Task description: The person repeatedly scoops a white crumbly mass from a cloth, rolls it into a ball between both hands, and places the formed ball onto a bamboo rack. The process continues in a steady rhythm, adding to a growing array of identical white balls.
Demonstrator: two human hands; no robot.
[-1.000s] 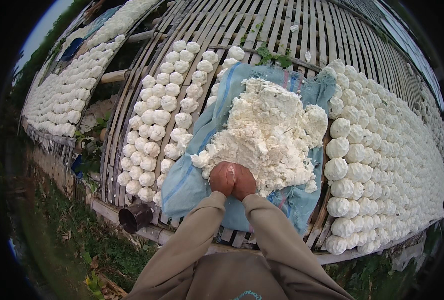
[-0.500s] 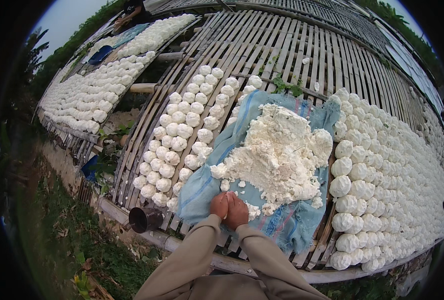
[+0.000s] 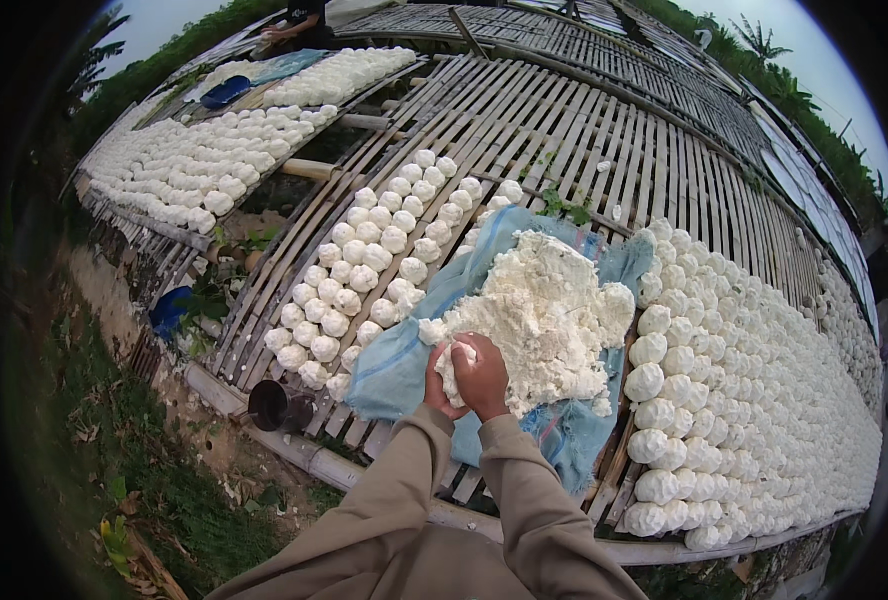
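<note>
My left hand (image 3: 438,388) and my right hand (image 3: 482,374) cup a white, crumbly lump (image 3: 452,368) between them, fingers curled round it, at the lower-left edge of a large heap of white paste (image 3: 539,305). The heap lies on a frayed light-blue woven sheet (image 3: 379,385). Rows of rounded white balls (image 3: 374,255) stand left of the sheet, and a dense field of similar balls (image 3: 724,400) covers the right side.
Bamboo slats (image 3: 604,110) form the rack. A dark cylindrical container (image 3: 269,405) sits at its front edge. Leftward are another ball-covered rack (image 3: 164,160), a blue scoop (image 3: 226,92) and a blue container (image 3: 169,310). A person in dark clothing (image 3: 302,18) is at the far top left.
My hands have moved up toward the paste's edge from lower down half a second ago, and more of the white lump now shows between them. The view has shifted, showing more background.
</note>
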